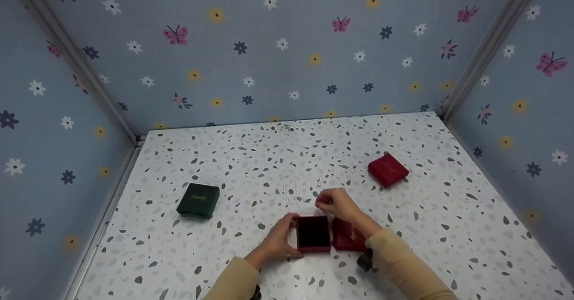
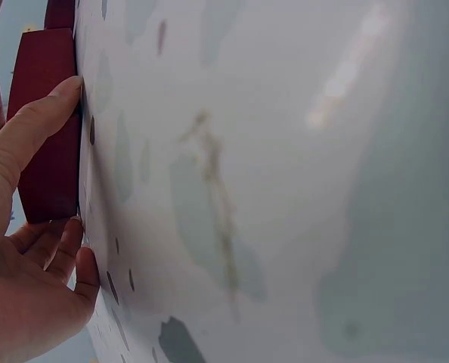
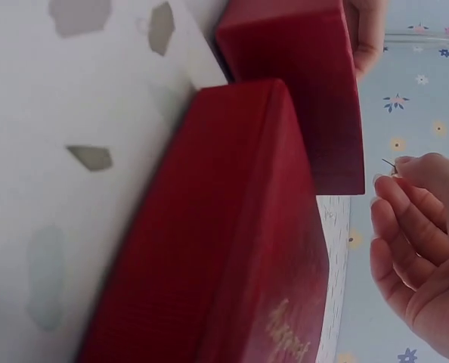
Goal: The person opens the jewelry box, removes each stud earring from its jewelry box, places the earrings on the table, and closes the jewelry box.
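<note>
In the head view an open red jewelry box (image 1: 314,249) with a dark lining sits at the front middle. My left hand (image 1: 278,238) grips its left side, thumb at the near edge and fingers at the far edge. Its red lid (image 1: 347,237), with gold lettering, lies just to the right, partly under my right forearm. Above the box's right far corner, my right hand (image 1: 341,205) pinches a small earring (image 3: 393,168) between thumb and index finger; only a thin pin and a pale tip show.
Several tiny, thin jewelry pieces (image 1: 288,200) lie on the speckled table beyond the box. A closed green box (image 1: 198,200) is at left, and a closed red box (image 1: 388,170) at back right. Blue patterned walls (image 1: 287,67) stand around the table.
</note>
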The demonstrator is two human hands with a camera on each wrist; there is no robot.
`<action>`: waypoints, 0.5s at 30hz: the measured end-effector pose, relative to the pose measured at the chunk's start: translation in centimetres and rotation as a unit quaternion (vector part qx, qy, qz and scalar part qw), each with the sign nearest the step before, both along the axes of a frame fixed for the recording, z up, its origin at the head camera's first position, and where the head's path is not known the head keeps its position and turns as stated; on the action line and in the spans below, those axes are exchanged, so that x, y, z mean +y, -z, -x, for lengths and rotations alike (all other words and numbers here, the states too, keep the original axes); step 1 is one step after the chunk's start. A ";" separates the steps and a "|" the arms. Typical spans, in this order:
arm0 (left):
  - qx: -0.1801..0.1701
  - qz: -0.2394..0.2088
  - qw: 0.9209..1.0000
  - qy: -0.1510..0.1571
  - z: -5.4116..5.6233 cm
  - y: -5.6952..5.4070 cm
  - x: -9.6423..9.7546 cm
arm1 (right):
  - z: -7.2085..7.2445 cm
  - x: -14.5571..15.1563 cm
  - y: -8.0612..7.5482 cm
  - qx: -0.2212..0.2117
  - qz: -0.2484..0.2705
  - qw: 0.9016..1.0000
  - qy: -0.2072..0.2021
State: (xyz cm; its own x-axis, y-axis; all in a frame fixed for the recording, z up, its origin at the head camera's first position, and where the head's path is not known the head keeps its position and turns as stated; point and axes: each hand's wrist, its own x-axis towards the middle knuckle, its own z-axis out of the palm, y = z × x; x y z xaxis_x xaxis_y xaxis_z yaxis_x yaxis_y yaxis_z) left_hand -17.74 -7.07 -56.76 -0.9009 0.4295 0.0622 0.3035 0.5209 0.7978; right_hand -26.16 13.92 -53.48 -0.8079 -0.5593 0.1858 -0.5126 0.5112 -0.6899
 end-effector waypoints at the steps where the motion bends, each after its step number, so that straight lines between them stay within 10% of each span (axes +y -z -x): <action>1: 0.000 -0.001 1.000 0.000 0.0 0.0 0.0 | 0.1 0.0 0.0 -0.001 0.001 1.000 0.002; 15: -0.020 0.000 1.000 -0.006 0.0 -0.1 0.0 | 2.2 0.0 0.3 -0.033 -0.039 0.998 0.044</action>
State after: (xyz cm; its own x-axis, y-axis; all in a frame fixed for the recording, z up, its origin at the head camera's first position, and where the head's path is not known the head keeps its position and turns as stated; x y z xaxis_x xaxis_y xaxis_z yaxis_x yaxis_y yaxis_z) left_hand -17.78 -7.10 -56.66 -0.9075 0.4192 0.0262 0.2657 0.5246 0.8088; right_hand -28.37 13.91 -53.82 -0.8635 -0.4963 0.0901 -0.4186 0.6054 -0.6770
